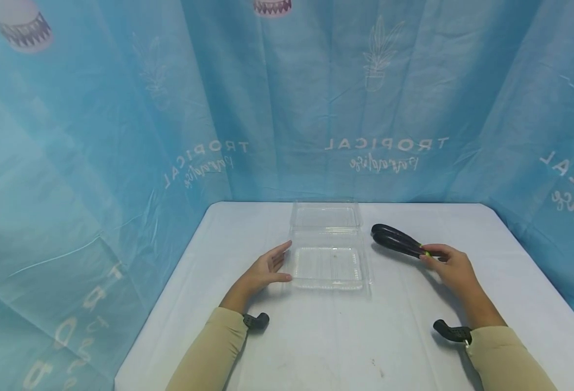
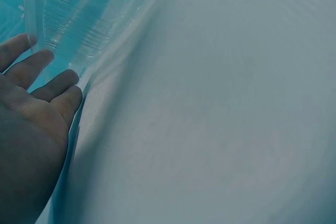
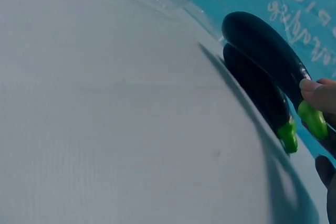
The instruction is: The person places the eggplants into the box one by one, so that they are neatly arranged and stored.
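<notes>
Two dark purple eggplants (image 1: pixel 396 240) lie side by side on the right of the white table, their stem ends toward my right hand (image 1: pixel 450 269). In the right wrist view, that hand pinches one eggplant (image 3: pixel 265 45) near its green cap, thumb on the skin. The other eggplant (image 3: pixel 254 85) is right beside it, close over the tabletop. A clear plastic clamshell container (image 1: pixel 325 266) stands unfolded at mid-table. At its left edge is my left hand (image 1: pixel 261 272), fingers and thumb spread, fingertips right at the rim. The left wrist view shows these fingers loosely extended beside the clear wall (image 2: pixel 94 24).
The container's lid (image 1: pixel 327 217) lies folded back toward the far edge of the white-covered table (image 1: pixel 340 336). Blue printed curtains (image 1: pixel 316 108) hang behind and along both sides. Each wrist wears a black camera mount (image 1: pixel 452 330).
</notes>
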